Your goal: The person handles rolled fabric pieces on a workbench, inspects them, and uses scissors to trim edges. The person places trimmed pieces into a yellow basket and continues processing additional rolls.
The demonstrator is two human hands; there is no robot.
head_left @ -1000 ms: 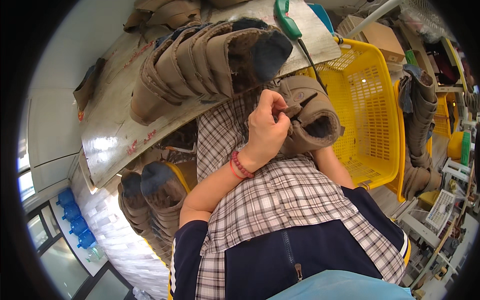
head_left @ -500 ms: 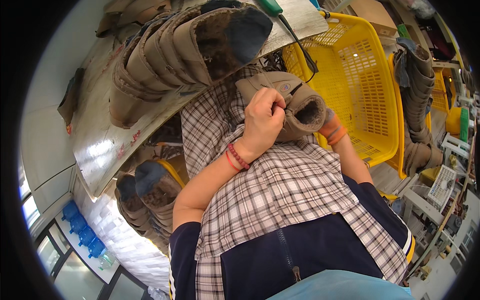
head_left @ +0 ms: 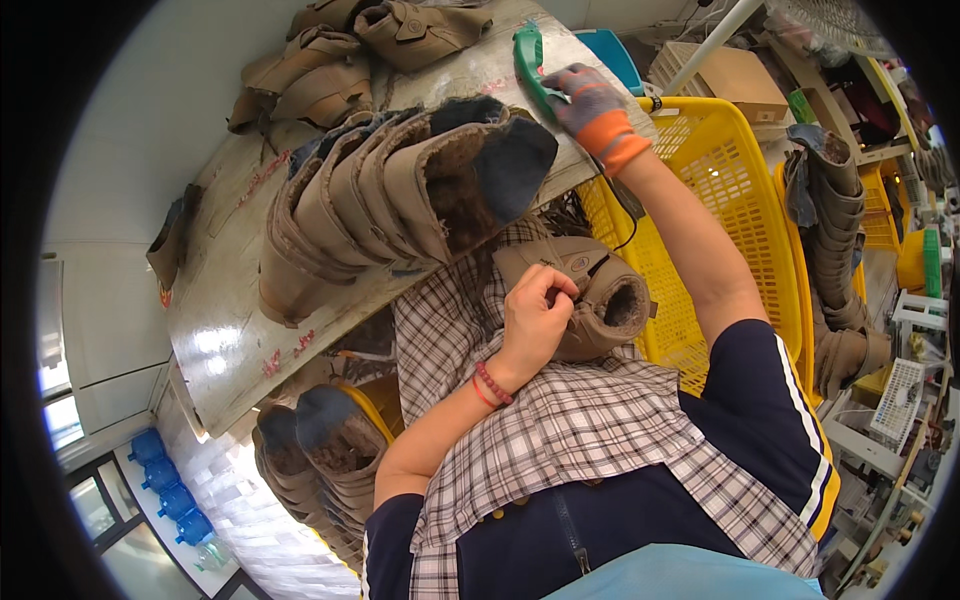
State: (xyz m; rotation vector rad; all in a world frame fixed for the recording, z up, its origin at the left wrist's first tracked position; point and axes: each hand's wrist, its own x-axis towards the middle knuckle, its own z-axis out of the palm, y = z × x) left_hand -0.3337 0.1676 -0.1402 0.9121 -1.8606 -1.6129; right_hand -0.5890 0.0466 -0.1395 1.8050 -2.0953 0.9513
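Note:
A tan, fleece-lined boot upper (head_left: 592, 335) lies across my lap on the checked apron, its opening turned to the right. My bare left hand (head_left: 537, 315) is closed in a pinch at its near side; the fingertips are partly hidden. On the table, my gloved right hand (head_left: 592, 105) has its fingers around a green corded tool (head_left: 533, 62), whose lower end the glove covers. A row of nested boot uppers (head_left: 345, 195) stands on the table left of that hand.
The worn table (head_left: 215, 345) runs along my left, with more tan uppers (head_left: 318, 85) at its back. A yellow plastic basket (head_left: 722, 225) stands to my right. Further stacked uppers (head_left: 335, 435) sit below the table. The tool's black cord hangs by the basket.
My right hand has left the boot upper and reached forward to the green tool. My left hand has stayed at the upper. The whole view has shifted, showing more of the table's back.

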